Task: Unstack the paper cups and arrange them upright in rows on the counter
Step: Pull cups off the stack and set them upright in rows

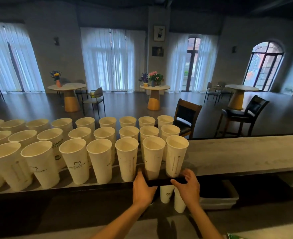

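Note:
Many white paper cups stand upright in three rows on the raised counter [245, 152], filling its left and middle. The front row ends with two cups, one [153, 156] and the rightmost [175, 156]. My left hand [142, 186] rests at the counter's front edge, fingertips touching the base of the first of these cups. My right hand [188, 185] hovers with fingers apart just right of the rightmost cup's base, holding nothing. Below the ledge, between my wrists, two more white cups [166, 194] stand upright, partly hidden by my right wrist.
A grey bin [218, 199] sits under the ledge to the right. The counter's right half is bare stone. Beyond it stand two dark bar chairs [187, 116] and round tables with flowers [154, 87].

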Motion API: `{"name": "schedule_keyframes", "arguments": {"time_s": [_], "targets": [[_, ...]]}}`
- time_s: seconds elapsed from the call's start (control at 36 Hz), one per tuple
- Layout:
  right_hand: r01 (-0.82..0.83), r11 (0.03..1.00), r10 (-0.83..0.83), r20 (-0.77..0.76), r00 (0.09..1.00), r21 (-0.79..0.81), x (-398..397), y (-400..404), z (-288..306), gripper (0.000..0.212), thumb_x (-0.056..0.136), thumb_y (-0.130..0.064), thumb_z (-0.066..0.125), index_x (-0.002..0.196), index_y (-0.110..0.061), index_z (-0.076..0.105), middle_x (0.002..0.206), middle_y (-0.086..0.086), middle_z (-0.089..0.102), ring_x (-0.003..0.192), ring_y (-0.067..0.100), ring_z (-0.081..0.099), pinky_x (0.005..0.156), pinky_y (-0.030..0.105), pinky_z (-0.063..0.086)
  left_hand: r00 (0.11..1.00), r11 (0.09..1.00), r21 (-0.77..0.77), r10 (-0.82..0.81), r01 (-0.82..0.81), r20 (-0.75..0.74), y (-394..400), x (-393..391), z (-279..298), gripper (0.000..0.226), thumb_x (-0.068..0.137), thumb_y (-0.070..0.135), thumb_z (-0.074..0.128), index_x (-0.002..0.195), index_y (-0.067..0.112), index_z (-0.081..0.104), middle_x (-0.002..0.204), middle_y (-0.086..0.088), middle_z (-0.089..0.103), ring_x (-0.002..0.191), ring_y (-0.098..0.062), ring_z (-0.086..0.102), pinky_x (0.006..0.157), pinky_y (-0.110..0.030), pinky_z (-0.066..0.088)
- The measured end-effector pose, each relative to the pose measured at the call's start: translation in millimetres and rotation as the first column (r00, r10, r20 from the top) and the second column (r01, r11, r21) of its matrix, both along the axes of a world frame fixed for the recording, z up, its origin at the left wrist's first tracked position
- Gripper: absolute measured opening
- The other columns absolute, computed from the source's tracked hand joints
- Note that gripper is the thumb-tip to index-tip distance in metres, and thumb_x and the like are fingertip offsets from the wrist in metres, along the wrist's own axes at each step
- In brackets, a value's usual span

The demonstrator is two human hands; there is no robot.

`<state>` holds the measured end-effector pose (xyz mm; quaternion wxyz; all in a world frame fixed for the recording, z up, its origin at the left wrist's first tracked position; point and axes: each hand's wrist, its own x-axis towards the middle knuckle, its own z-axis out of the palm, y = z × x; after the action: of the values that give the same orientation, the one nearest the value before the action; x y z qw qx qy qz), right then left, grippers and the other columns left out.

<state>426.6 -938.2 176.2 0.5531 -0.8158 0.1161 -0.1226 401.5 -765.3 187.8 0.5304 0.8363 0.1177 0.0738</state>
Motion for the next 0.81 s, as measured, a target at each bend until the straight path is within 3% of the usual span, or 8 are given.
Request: {"name": "schedule_keyframes", "arguments": {"time_s": [0.14,0.25,0.39,0.44,0.56,0.64,0.72,0.81], "targets": [[0.082,0.992,-0.082,-0.009,0.997,0.096,-16.2,19.8,5.6,0.075,0.073,-0.011,0.085,0.139,-0.012,0.048,0.133,0.005,0.056,0.124,0.023,0.054,0.101,0.038,0.048,0.997,0.997,0.042,-0.068,0.069,-0.023,13.8,-16.0,0.9,0.095,0.083,0.009,0.08,0.16,0.014,0.023,0.162,-0.005,0.034,0.151,-0.023,0.03,0.12,-0.04,0.031],[0.099,0.986,-0.099,-0.009,0.995,0.131,-35.1,36.1,3.8,0.045,0.077,-0.011,0.081,0.115,-0.015,0.057,0.104,0.002,0.063,0.097,0.018,0.064,0.075,0.024,0.051,0.99,0.988,0.057,-0.144,0.144,-0.01,26.8,-34.6,2.6,0.092,0.082,0.006,0.08,0.158,0.017,0.028,0.159,-0.001,0.039,0.148,-0.019,0.035,0.118,-0.034,0.034],[-0.049,0.997,0.051,-0.028,0.998,0.052,-57.5,70.7,1.9,0.012,0.079,-0.021,0.08,0.084,-0.019,0.069,0.074,0.0,0.07,0.076,0.017,0.069,0.068,0.035,0.058,0.976,0.973,0.1,-0.213,0.208,0.042,63.3,-59.8,4.0,0.052,0.085,0.011,0.078,0.131,0.024,0.056,0.129,0.009,0.062,0.114,0.0,0.059,0.091,-0.009,0.047],[-0.133,0.99,0.134,-0.025,0.991,0.046,-64.0,88.0,7.8,0.016,0.078,-0.022,0.082,0.089,-0.019,0.07,0.069,0.0,0.068,0.068,0.012,0.067,0.065,0.03,0.055,0.979,0.979,0.1,-0.187,0.179,0.077,83.5,-67.8,6.3,0.033,0.087,0.013,0.075,0.114,0.028,0.061,0.106,0.007,0.069,0.091,0.005,0.065,0.075,-0.008,0.052],[-0.204,0.979,0.206,-0.08,0.975,0.026,-71.7,128.1,18.0,0.046,0.074,-0.029,0.085,0.114,-0.021,0.061,0.076,0.001,0.07,0.073,0.01,0.068,0.065,0.02,0.051,0.992,0.996,0.062,-0.063,0.056,0.108,132.6,-81.6,6.6,0.024,0.089,0.018,0.075,0.108,0.026,0.062,0.086,0.006,0.069,0.081,0.009,0.065,0.067,-0.013,0.055],[-0.222,0.973,0.214,-0.119,0.969,-0.059,-64.9,153.3,19.2,0.075,0.07,-0.04,0.086,0.133,-0.018,0.052,0.08,-0.004,0.069,0.079,0.007,0.066,0.079,0.028,0.055,0.993,0.998,0.049,0.039,-0.045,0.108,165.3,-83.0,9.9,0.034,0.088,0.021,0.077,0.117,0.021,0.06,0.084,0.006,0.069,0.076,0.003,0.067,0.068,-0.017,0.058],[-0.205,0.968,0.177,-0.183,0.967,-0.146,-54.6,171.3,23.9,0.094,0.068,-0.049,0.085,0.144,-0.015,0.042,0.089,-0.005,0.067,0.087,0.01,0.064,0.086,0.031,0.053,0.993,0.991,0.071,0.105,-0.11,0.061,188.4,-76.9,13.4,0.053,0.086,0.028,0.08,0.131,0.018,0.054,0.085,0.006,0.069,0.08,-0.002,0.068,0.082,-0.028,0.06],[-0.18,0.96,0.128,-0.232,0.964,-0.217,-44.0,184.4,24.9,0.105,0.061,-0.062,0.083,0.145,-0.014,0.041,0.116,0.003,0.068,0.113,0.021,0.062,0.098,0.04,0.051,0.994,0.988,0.11,0.112,-0.11,-0.006,200.6,-68.5,15.3,0.074,0.083,0.034,0.081,0.144,0.015,0.043,0.085,0.005,0.069,0.081,-0.004,0.068,0.079,-0.025,0.057]]}}
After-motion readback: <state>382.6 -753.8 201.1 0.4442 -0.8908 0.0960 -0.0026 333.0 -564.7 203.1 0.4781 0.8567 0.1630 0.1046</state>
